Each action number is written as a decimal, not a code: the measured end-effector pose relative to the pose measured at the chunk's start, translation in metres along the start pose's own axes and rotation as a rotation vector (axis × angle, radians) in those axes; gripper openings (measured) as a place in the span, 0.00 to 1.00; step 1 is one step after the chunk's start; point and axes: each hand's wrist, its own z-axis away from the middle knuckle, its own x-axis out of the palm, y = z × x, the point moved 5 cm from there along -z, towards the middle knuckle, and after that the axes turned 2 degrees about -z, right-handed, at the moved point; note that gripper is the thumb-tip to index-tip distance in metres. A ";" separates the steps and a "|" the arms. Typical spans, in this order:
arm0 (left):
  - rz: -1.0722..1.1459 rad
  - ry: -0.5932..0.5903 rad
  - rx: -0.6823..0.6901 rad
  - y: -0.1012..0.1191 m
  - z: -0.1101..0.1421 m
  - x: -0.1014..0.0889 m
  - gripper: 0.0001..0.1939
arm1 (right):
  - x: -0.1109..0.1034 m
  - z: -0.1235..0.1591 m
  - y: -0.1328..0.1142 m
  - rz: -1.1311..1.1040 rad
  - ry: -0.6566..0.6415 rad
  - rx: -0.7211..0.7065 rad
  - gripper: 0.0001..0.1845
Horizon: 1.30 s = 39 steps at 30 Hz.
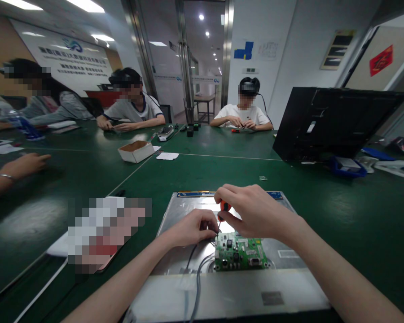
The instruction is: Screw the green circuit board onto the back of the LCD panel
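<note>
A green circuit board lies on the silvery back of a flat display panel in front of me. My right hand grips the orange and black handle of a screwdriver from above. Its thin shaft points down at the board's upper left corner. There my left hand is closed, thumb and fingers pinched beside the screwdriver's tip; what they pinch, if anything, is too small to make out. Grey cables run from the board's left side over the panel's near edge.
To the left lies a blurred-out phone-like object. Beyond are an open white box and a paper. A large black monitor housing stands at right by a blue tray. Several people sit around the green table; another person's hand rests at left.
</note>
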 end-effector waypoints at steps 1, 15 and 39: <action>0.005 -0.005 -0.003 0.000 0.000 0.000 0.03 | 0.000 0.000 0.000 -0.010 -0.005 0.000 0.07; -0.004 -0.010 -0.003 -0.001 0.000 0.000 0.03 | -0.001 0.002 -0.002 -0.046 -0.020 -0.027 0.07; -0.048 0.010 -0.014 0.001 0.000 -0.001 0.04 | 0.001 -0.001 0.000 0.001 -0.004 0.002 0.05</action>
